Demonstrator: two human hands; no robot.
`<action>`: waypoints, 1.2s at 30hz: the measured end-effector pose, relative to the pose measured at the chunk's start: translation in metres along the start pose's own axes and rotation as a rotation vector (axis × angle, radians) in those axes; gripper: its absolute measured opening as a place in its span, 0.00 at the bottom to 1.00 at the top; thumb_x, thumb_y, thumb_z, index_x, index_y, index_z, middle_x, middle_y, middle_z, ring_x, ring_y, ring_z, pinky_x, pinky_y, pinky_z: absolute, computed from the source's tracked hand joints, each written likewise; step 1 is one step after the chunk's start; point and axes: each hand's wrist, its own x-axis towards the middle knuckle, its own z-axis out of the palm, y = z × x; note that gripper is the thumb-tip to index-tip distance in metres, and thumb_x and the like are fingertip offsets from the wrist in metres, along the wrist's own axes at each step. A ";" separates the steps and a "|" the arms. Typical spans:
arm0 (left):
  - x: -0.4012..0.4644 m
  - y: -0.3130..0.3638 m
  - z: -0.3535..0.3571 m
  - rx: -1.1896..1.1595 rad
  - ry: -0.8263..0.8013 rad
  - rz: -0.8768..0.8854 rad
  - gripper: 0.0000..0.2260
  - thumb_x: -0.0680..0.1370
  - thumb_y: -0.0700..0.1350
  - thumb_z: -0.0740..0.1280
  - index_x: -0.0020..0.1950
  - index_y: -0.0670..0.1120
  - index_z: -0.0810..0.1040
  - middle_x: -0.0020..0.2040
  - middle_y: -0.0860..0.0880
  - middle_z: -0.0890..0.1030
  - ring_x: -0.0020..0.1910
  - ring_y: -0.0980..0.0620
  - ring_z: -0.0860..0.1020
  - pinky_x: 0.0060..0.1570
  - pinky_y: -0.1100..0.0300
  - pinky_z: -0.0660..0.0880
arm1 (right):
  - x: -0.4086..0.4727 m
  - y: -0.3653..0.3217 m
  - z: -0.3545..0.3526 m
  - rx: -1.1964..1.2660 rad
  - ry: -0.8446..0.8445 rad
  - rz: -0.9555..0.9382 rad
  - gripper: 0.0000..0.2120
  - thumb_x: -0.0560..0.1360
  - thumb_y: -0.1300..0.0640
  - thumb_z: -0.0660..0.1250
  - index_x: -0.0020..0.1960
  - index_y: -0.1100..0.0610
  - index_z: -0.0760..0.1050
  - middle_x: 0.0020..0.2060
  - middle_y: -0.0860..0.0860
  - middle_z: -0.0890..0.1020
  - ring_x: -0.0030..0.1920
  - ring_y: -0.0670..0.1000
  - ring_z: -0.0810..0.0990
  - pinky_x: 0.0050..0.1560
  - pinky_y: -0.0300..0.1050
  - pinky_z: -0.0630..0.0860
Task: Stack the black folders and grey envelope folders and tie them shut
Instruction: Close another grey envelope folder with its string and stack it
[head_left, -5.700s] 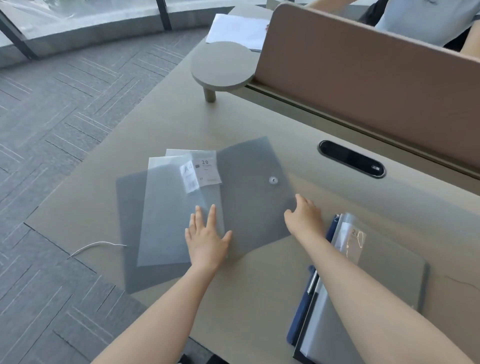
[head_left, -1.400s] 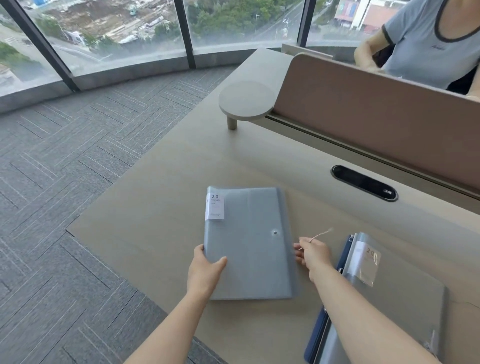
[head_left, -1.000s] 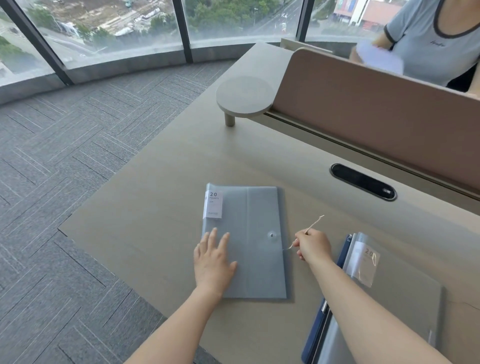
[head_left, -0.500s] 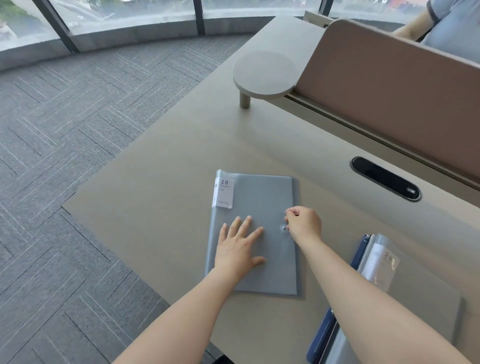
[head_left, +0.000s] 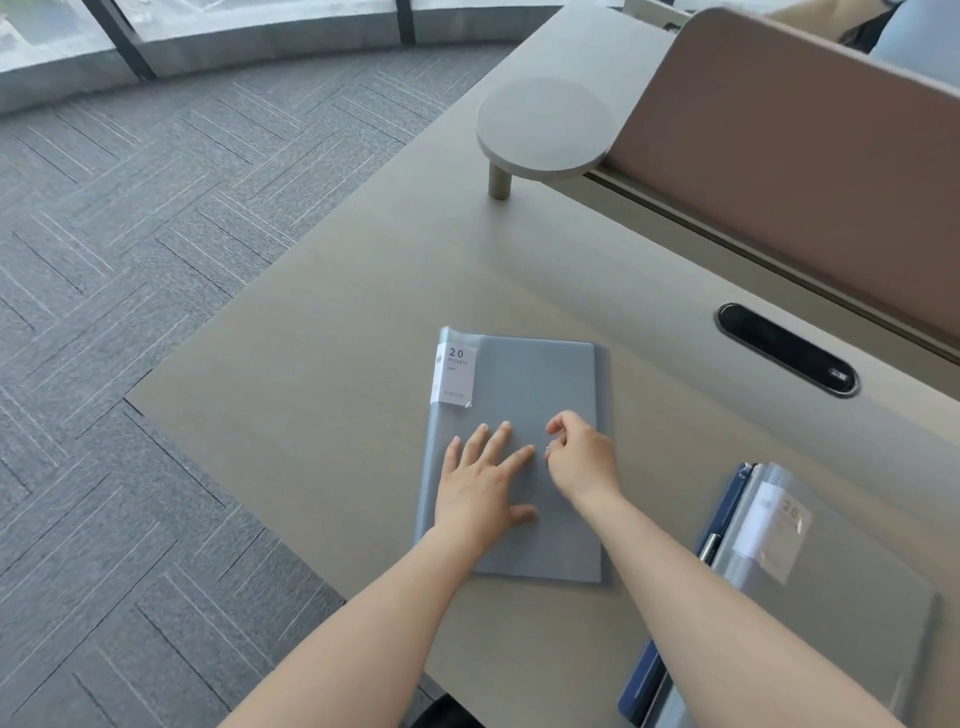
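A closed grey envelope folder (head_left: 540, 384) lies flat on the desk, a folder with a white "20 pockets" label (head_left: 453, 376) tucked inside it at the left. My left hand (head_left: 480, 488) rests flat on the envelope with fingers spread, pressing it down. My right hand (head_left: 579, 457) hovers just right of it over the envelope's button, fingertips pinched on the thin closing string; the button and string are mostly hidden under the fingers.
A second pile of folders (head_left: 810, 597), grey on top of dark blue with a labelled clear sleeve, lies at the right under my right forearm. A black oval cable port (head_left: 787, 351), a brown partition (head_left: 810, 156) and a round side shelf (head_left: 543, 130) stand behind. The desk's left edge drops to carpet.
The envelope flap was folded shut over the folders. My left hand went from gripping the edge to pressing flat. My right hand brought the string in from the right to the button.
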 end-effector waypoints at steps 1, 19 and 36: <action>0.000 0.001 0.000 -0.001 -0.003 -0.001 0.35 0.74 0.64 0.66 0.78 0.62 0.56 0.82 0.53 0.47 0.81 0.48 0.45 0.77 0.47 0.41 | -0.003 0.002 0.000 0.001 0.003 0.000 0.10 0.74 0.63 0.58 0.50 0.52 0.74 0.43 0.54 0.84 0.47 0.59 0.80 0.49 0.50 0.77; 0.000 0.007 -0.006 0.003 -0.012 -0.023 0.35 0.74 0.63 0.67 0.77 0.62 0.57 0.82 0.53 0.48 0.80 0.47 0.46 0.78 0.46 0.43 | -0.012 0.047 -0.033 0.192 0.044 0.261 0.11 0.64 0.65 0.54 0.41 0.51 0.67 0.37 0.58 0.83 0.35 0.61 0.83 0.40 0.58 0.82; 0.002 0.004 -0.002 0.007 -0.010 -0.008 0.35 0.74 0.63 0.67 0.77 0.63 0.56 0.82 0.53 0.47 0.80 0.46 0.46 0.77 0.45 0.42 | 0.044 -0.002 -0.037 0.090 0.037 0.197 0.12 0.66 0.67 0.55 0.40 0.52 0.70 0.37 0.56 0.84 0.41 0.60 0.84 0.44 0.57 0.82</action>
